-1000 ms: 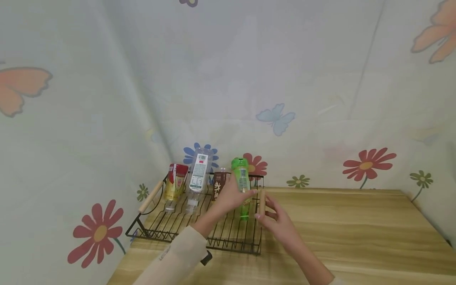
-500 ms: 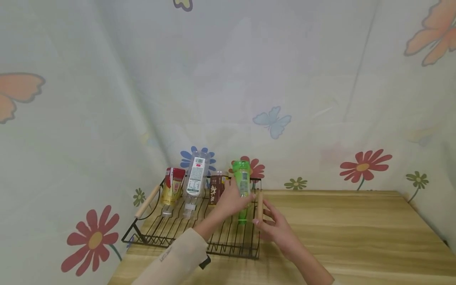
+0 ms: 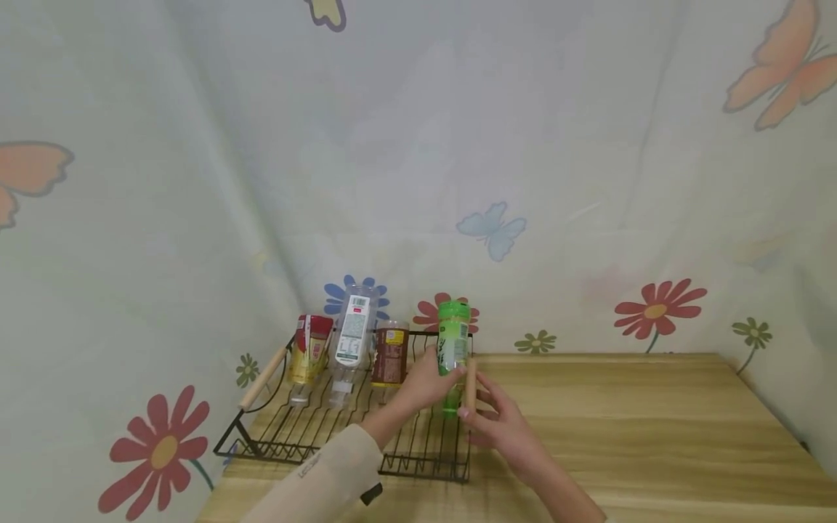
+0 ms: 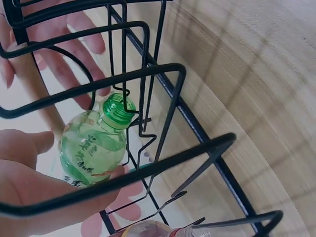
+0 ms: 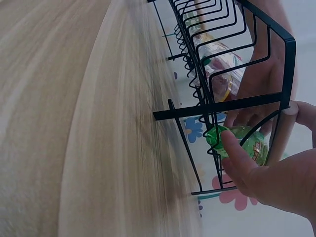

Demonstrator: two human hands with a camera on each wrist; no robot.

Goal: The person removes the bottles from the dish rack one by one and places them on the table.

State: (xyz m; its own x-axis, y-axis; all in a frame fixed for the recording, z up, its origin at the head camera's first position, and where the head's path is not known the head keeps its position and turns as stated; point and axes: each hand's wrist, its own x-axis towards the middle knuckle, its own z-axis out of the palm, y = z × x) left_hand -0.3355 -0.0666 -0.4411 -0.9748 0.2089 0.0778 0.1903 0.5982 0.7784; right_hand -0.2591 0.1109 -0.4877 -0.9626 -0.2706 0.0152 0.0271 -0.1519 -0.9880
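Note:
A green plastic bottle leans neck-down at the right end of a black wire rack. My left hand holds it, thumb on one side and fingers on the other; its bare green neck shows in the left wrist view. My right hand grips the rack's wooden handle on the right side, the thumb reaching past it beside the bottle neck in the right wrist view. Left of the left hand leans a brown-labelled bottle.
Further left in the rack lean a clear bottle with a white label and a red and gold bottle. The rack's other wooden handle is at its left end. A wood-grain tabletop extends right; a flower-printed curtain hangs behind.
The green bottle has turned, its dark lettering now facing me. The brown bottle now shows a yellow patch, and my left fingers have drawn down from between the two. The head view has shifted slightly.

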